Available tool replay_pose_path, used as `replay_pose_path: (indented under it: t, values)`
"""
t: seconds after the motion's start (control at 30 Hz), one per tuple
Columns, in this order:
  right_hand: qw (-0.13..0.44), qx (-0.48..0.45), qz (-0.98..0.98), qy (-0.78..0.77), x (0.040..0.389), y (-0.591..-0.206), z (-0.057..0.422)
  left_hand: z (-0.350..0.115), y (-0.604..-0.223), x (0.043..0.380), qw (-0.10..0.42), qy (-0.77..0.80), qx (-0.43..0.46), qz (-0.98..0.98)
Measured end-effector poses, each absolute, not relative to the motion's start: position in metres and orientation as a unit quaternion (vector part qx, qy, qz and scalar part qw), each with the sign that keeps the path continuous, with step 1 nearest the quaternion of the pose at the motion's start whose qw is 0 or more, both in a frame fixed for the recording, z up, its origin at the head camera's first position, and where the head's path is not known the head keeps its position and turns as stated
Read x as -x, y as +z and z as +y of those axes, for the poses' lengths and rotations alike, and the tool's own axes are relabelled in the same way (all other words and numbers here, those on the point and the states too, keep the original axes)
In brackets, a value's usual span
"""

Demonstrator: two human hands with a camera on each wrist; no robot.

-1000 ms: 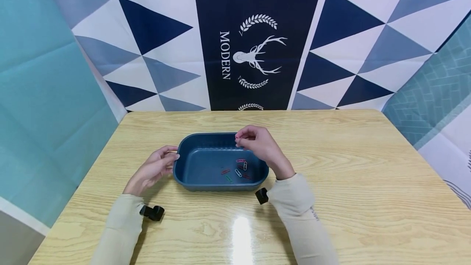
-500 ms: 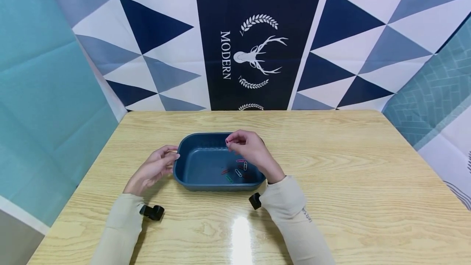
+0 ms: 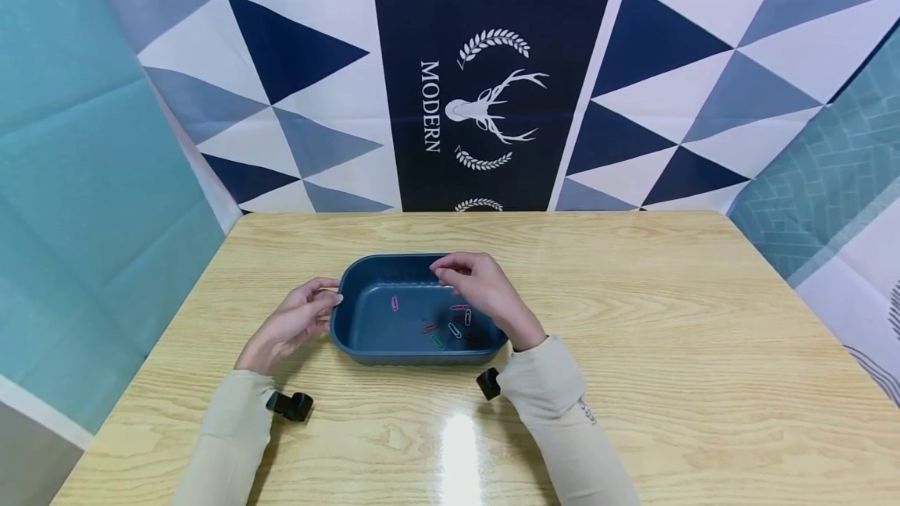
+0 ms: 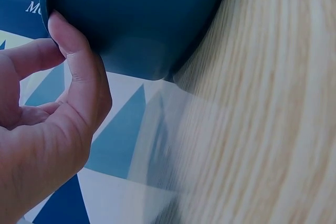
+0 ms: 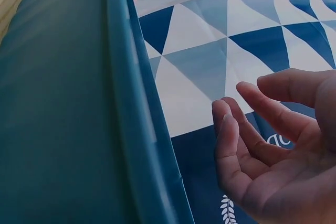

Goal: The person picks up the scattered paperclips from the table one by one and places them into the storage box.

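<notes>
A dark blue rectangular plastic tub (image 3: 380,326) with rounded corners stands on the table. Pinched at its left rim by thumb and fingers, it is held by my left hand (image 3: 298,322); the left wrist view shows the fingertips at the edge. My right hand (image 3: 485,291) hovers over the tub's right part, its fingers loosely bent and apart, with nothing between them in the right wrist view. A pink paper clip (image 3: 394,303) lies alone left of centre inside. Further right lie another pink paper clip (image 3: 460,307), a white one (image 3: 454,330), a green one (image 3: 437,342) and several others, partly shadowed.
The tub rests on a pale wood-grain table (image 3: 668,334). Behind the table hangs a patterned cloth (image 3: 478,84) with triangles and a deer head. A black wrist camera (image 3: 298,407) sits at the left cuff, another wrist camera (image 3: 488,383) at the right cuff.
My right hand has moved left over the tub and let go of a pink paper clip, which now lies on the tub floor left of centre. The left hand has stayed put.
</notes>
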State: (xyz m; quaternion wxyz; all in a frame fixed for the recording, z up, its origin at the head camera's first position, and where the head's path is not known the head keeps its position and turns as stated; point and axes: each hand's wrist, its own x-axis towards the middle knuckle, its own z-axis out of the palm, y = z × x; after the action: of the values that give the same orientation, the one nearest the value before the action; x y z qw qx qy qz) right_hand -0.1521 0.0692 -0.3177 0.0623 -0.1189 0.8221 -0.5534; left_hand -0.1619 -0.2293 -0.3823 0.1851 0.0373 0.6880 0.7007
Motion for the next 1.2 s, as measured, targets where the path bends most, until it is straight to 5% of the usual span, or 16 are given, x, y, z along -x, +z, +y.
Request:
replay_pose_path:
  t: [0.67, 1.2]
  values:
    - [0.074, 0.134, 0.833, -0.532, 0.152, -0.317, 0.086, -0.229, -0.382, 0.163, 0.185, 0.698, -0.041, 0.690]
    - [0.026, 0.189, 0.912, -0.363, 0.141, -0.309, 0.137, -0.230, -0.382, 0.164, 0.182, 0.697, -0.041, 0.692]
